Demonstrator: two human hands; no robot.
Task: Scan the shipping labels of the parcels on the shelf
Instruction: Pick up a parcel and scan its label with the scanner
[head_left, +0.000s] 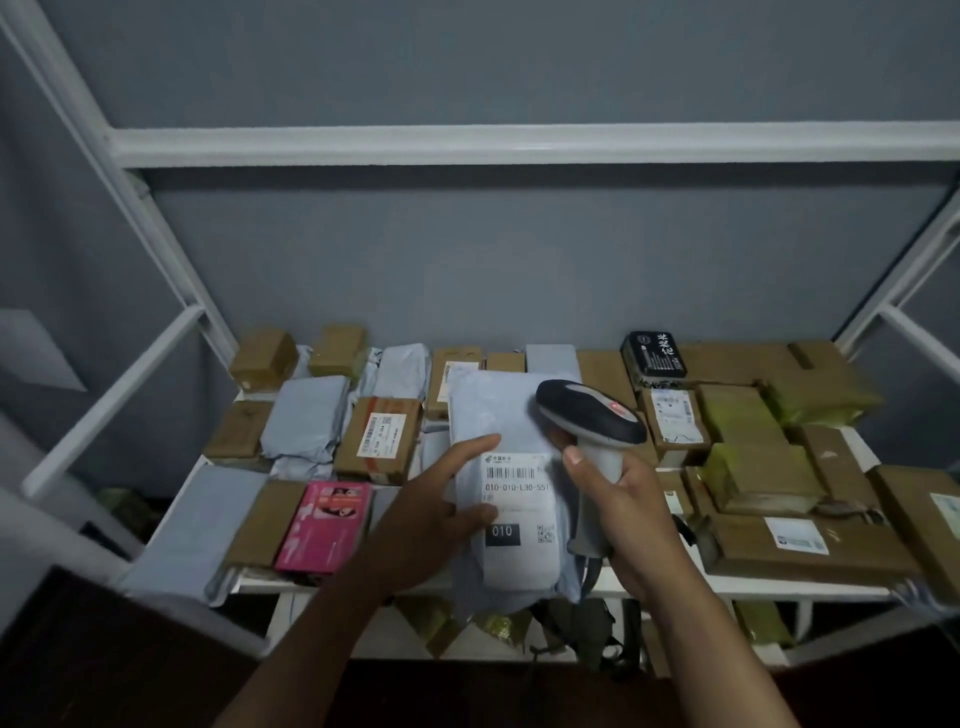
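Grey mailer bag (511, 483) at shelf (675, 584) front, label (517, 486) upward; left hand (441, 499) clamped on its left edge; right hand (623, 499) gripping scanner (592, 415); bag judged soft, light, slippery; best held by edges.

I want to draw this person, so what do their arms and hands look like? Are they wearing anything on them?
Both arms are bare from wrist to the bottom of the picture: no sleeves show. The left hand and the right hand have no gloves, and I see no rings, watch or bracelet. The right thumbnail is short and plain. The light is dim, so tiny details could be missed.
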